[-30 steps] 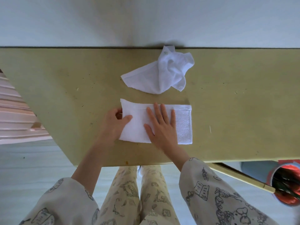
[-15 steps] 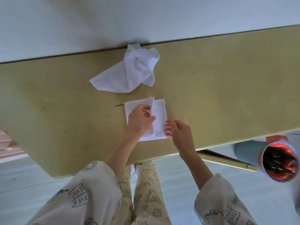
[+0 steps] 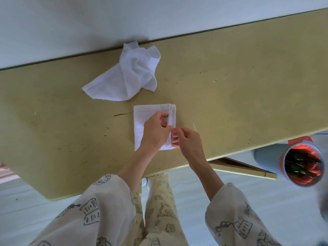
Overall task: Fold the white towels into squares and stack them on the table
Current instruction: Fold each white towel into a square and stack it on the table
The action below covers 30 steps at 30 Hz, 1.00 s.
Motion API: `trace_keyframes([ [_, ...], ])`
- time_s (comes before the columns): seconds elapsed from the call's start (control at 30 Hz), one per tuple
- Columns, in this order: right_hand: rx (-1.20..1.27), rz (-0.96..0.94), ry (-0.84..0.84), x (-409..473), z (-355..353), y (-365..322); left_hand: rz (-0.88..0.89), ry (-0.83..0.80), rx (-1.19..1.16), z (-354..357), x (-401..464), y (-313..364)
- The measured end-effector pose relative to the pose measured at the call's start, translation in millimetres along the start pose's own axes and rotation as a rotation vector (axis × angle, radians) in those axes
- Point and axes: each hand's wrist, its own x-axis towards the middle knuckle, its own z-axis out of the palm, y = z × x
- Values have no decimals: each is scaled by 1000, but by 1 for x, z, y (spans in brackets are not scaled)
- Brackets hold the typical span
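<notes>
Now the folded white square towel (image 3: 140,125) lies flat on the scuffed olive-yellow surface (image 3: 230,96), near its front edge. The left hand (image 3: 156,132) rests on the towel, fingers pinching its layered right edge. The right hand (image 3: 188,141) pinches the same edge lower down. Just behind the folded towel sits a crumpled white towel (image 3: 127,77).

White towels (image 3: 142,119), olive table (image 3: 230,89), doodle-printed cream sleeves (image 3: 99,210).
</notes>
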Motion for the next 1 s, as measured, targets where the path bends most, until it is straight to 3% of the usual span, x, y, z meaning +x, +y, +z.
trace_keyframes([
  [0.23, -60, -1, -9, 4, 1, 2, -9, -94, -37, -5, -4, -1],
  [0.47, -157, -31, 13, 6, 2, -1, 129, 144, 3, -34, -14, -23],
  [0.77, -179, -69, 51, 5, 0, -1, 161, 294, 59, -50, -21, -42],
  [0.9, -154, -34, 60, 7, 0, 0, -20, 353, 62, -50, -18, -42],
  [1.0, -146, -26, 63, 7, 0, -2, -229, 240, -41, -52, -9, -41],
])
